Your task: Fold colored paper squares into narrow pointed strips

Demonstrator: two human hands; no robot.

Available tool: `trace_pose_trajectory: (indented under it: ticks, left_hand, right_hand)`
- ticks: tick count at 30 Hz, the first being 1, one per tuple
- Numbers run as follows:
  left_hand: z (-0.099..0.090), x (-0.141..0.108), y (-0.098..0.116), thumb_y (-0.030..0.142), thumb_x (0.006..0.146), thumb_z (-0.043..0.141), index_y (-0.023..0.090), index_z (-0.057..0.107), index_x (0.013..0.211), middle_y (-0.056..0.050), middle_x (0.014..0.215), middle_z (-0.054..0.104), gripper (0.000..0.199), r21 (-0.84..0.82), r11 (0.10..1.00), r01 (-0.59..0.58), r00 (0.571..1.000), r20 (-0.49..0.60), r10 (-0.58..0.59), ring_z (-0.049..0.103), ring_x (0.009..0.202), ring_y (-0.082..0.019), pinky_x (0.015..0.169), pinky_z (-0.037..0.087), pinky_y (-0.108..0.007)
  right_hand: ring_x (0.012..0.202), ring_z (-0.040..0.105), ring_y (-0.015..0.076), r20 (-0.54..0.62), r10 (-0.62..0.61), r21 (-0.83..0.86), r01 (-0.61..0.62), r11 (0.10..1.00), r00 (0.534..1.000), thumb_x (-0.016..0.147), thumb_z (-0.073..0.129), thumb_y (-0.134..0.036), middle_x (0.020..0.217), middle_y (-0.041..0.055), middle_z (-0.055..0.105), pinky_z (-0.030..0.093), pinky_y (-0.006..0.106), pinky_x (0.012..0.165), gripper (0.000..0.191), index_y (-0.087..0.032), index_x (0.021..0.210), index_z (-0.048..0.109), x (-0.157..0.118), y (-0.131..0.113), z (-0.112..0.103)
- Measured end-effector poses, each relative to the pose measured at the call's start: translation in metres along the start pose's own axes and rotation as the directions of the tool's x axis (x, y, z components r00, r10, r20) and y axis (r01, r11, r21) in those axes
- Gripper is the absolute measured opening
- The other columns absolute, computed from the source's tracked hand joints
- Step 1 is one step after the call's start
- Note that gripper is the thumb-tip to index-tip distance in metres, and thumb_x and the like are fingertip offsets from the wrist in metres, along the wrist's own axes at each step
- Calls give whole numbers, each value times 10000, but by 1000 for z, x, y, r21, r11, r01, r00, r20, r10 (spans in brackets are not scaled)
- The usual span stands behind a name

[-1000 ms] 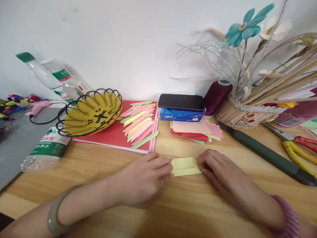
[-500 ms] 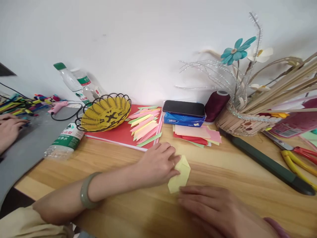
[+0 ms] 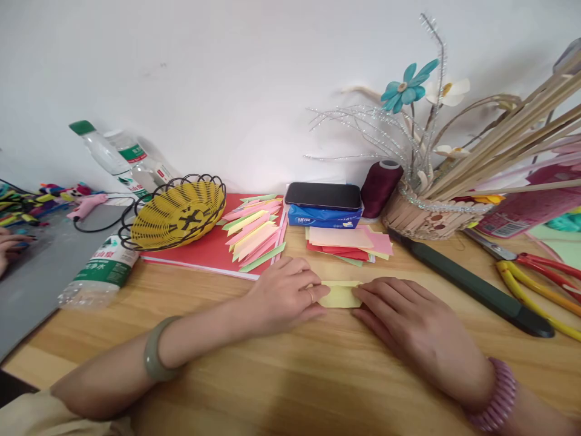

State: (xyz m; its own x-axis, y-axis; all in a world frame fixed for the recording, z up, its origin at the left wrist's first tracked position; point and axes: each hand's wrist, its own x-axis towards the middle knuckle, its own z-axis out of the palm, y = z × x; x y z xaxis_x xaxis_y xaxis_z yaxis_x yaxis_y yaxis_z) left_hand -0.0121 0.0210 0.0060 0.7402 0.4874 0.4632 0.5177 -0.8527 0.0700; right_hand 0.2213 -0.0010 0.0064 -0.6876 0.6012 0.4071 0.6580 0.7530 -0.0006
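A small piece of pale yellow paper (image 3: 340,295), folded into a narrow strip, lies crosswise on the wooden table between my two hands. My left hand (image 3: 288,295) pinches its left end, with a ring on one finger and a green bangle at the wrist. At the right end, the fingers of my right hand (image 3: 403,318) close on the paper, thumb beneath; a purple bracelet circles that wrist. Behind the paper sits a stack of coloured paper sheets (image 3: 347,239). Folded paper strips (image 3: 256,233) in pink, green and yellow lie on a red sheet (image 3: 190,257) beyond my left hand.
A yellow woven basket (image 3: 177,212) and a lying bottle (image 3: 102,269) stand left. A phone (image 3: 323,195) rests on a blue tissue pack (image 3: 322,216) beside a thread spool (image 3: 381,189). Right are a dark green tool (image 3: 472,284) and pliers (image 3: 526,290). Another person's hand (image 3: 11,245) shows far left.
The yellow paper has gone from a slanted, taller folded shape to a narrow crosswise strip. My right hand has moved up to its right end. The view has shifted slightly right.
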Motion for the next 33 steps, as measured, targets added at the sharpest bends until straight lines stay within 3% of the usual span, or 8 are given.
trace_pose_trajectory:
  ticks: [6,10,18,22,29,33]
  left_hand:
    - [0,-6,-1,169,891,508,135,610,924,-23,801,651,112,157,984,-87,996,28,83,539,802,-165,679,386,-293]
    - [5,-7,-1,138,895,497,127,597,904,-34,822,650,101,209,971,-111,994,32,107,544,813,-163,684,391,-298]
    - [4,-3,1,112,901,478,114,617,841,-41,805,672,152,126,984,-124,989,-60,132,564,823,-159,696,435,-283]
    - [3,-3,1,120,884,512,129,624,889,-22,847,692,113,85,994,-70,993,-90,78,572,831,-157,713,444,-291]
    - [6,-4,2,199,865,544,172,643,763,8,836,704,145,-62,993,97,988,-118,-104,582,821,-147,733,447,-303]
    - [4,-4,1,212,851,561,173,642,808,-3,823,699,100,-41,997,71,991,-109,-75,584,866,-166,795,443,-334]
  right_hand:
    - [850,561,209,61,62,76,-66,995,996,920,406,-254,903,96,610,487,372,723,251,-134,1046,587,-2,4,3]
    - [848,548,203,102,55,117,-66,991,993,917,412,-234,904,89,590,488,370,716,232,-153,1013,607,-1,6,3]
    - [859,566,202,51,-9,69,6,998,999,923,370,-193,926,94,613,496,359,719,264,-143,1030,606,-2,6,1]
    - [845,586,195,8,-32,42,32,999,999,912,363,-177,928,81,634,495,330,718,274,-156,1057,595,-5,8,-1]
    - [883,580,202,52,32,71,-35,997,998,907,383,-190,966,86,624,497,345,736,236,-168,976,608,-7,7,-1]
    - [880,582,198,72,69,114,-77,991,995,903,392,-196,961,76,622,497,343,724,227,-190,960,611,-7,8,0]
